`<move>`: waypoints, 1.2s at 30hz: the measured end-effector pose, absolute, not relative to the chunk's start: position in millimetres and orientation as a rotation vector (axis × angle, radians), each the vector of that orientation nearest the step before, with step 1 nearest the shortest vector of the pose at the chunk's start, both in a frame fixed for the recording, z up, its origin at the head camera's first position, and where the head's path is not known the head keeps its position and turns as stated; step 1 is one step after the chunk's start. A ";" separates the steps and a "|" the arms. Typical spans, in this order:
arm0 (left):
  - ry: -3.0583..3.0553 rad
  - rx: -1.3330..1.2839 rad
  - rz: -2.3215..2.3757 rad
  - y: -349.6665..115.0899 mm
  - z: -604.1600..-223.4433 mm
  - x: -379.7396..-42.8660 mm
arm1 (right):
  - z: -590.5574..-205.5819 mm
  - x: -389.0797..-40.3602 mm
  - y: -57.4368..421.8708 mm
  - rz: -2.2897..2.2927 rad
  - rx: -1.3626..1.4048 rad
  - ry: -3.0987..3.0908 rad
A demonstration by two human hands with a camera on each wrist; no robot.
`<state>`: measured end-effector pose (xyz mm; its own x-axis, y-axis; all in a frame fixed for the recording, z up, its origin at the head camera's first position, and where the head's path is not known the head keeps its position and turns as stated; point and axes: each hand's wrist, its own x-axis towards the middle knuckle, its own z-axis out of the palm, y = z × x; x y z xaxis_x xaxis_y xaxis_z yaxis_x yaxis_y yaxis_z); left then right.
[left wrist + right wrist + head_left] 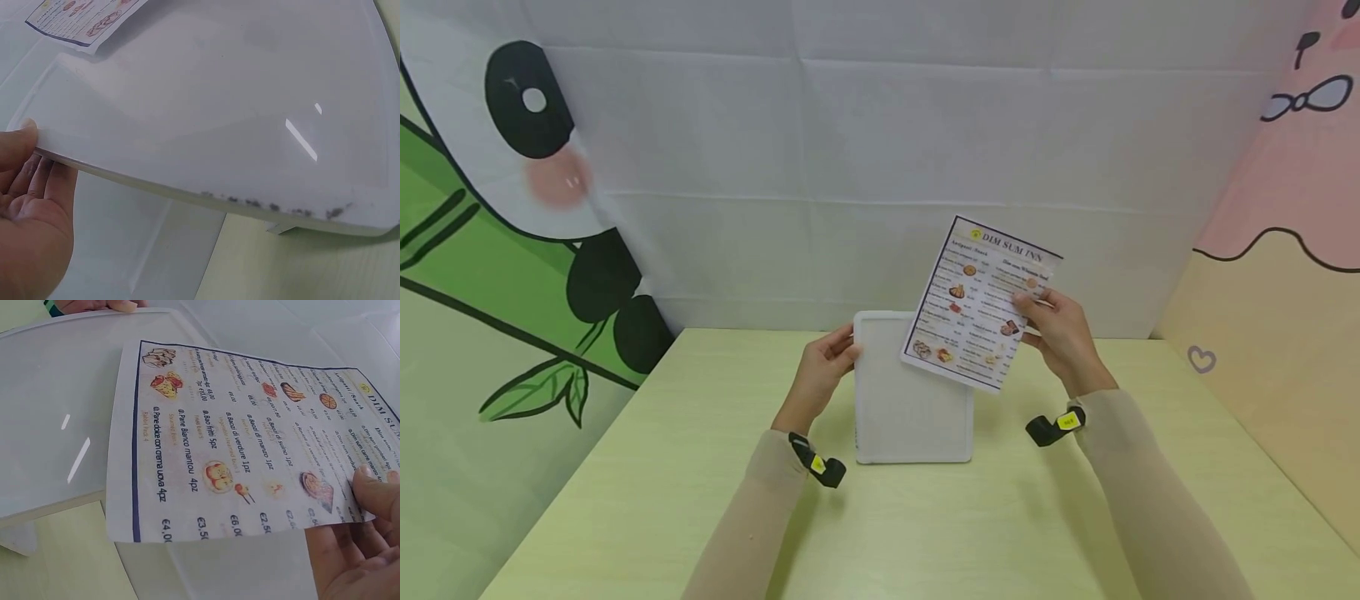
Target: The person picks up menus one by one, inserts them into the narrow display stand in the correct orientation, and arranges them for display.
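A white board (913, 425) with a raised rim leans upright on the table. My left hand (820, 371) grips its upper left edge, thumb on the front and fingers behind. In the left wrist view, dark smudges mark the side edge of the board (219, 125). My right hand (1063, 337) pinches a printed "DIM SUM INN" menu sheet (973, 308) by its right side, thumb on the printed face. Tilted, the sheet covers the board's upper right corner from the head view. Food pictures and prices show on the menu (250, 450) in the right wrist view.
The pale wooden table (662, 500) meets a white cloth backdrop (887, 150) behind the board. Cartoon-printed panels stand at the left (512, 317) and right (1270, 333). Under the board, a small white foot (284, 229) touches the table. A black camera (827, 472) sits on my left wrist.
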<state>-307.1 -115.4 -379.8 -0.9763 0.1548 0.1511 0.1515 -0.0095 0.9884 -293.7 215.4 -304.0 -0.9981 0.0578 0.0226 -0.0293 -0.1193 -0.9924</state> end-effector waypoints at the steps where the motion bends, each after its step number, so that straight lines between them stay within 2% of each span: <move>1: 2.209 0.340 2.203 -115.5 -379.9 -307.1 | -303.5 -294.3 214.7 2.311 -0.034 -2.039; 23: 2.206 0.324 2.202 -115.0 -380.4 -307.5 | -294.3 -303.3 201.4 2.356 -0.090 -1.934; 36: 2.211 0.326 2.201 -115.4 -380.7 -308.3 | -284.2 -308.9 190.2 2.385 -0.008 -1.909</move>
